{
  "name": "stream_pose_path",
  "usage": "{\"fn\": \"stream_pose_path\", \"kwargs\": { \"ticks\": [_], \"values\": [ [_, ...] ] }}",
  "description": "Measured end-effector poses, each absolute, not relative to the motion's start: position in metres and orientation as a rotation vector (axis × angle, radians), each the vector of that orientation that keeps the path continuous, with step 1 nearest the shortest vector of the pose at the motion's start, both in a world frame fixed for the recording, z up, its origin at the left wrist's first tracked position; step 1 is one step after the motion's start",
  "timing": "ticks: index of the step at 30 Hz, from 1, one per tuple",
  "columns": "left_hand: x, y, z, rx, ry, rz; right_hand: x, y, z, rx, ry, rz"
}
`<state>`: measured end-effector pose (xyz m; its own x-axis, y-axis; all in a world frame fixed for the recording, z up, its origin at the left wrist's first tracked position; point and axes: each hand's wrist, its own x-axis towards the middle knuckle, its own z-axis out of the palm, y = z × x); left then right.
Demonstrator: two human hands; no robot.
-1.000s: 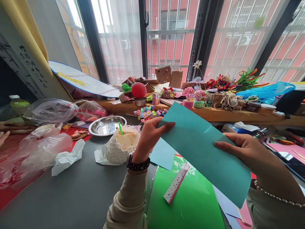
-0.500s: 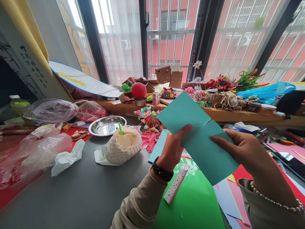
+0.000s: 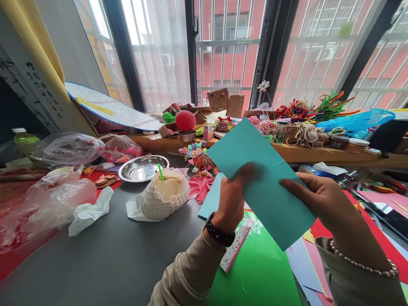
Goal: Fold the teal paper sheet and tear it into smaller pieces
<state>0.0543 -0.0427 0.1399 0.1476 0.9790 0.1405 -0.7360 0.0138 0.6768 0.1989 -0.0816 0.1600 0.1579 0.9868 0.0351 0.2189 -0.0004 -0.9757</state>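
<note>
Held up over the table is a teal sheet of paper [image 3: 270, 187], tilted, with a short slit or tear at its upper right edge. My left hand [image 3: 231, 197] is closed on the sheet's left side, its thumb blurred across the front. On the right edge, my right hand [image 3: 318, 195] pinches the paper, thumb in front and the other fingers mostly behind. Below lie a green sheet [image 3: 255, 272] and a white and pink ruler [image 3: 236, 246], partly covered by my left wrist. Another light blue sheet [image 3: 212, 197] lies behind my left hand.
Left of my arm stand a wrapped coconut with a green straw [image 3: 165, 193] and a metal plate [image 3: 143, 168]. Coloured papers [image 3: 310, 272] and a phone [image 3: 387, 212] lie to the right. Craft flowers and a red ball [image 3: 185, 120] line the windowsill.
The two parts of the teal paper on either side of the slit have come together, so the gap has narrowed. Both hands shifted slightly, the right one a little leftward.
</note>
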Motion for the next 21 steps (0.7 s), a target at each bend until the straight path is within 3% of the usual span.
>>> {"fn": "stream_pose_path", "kwargs": {
  "ticks": [21],
  "values": [
    [0.0542, -0.047, 0.1395, 0.853, 0.414, 1.326, 0.1953, -0.0875, 0.1652, -1.445, -1.216, 0.97]
  ]
}}
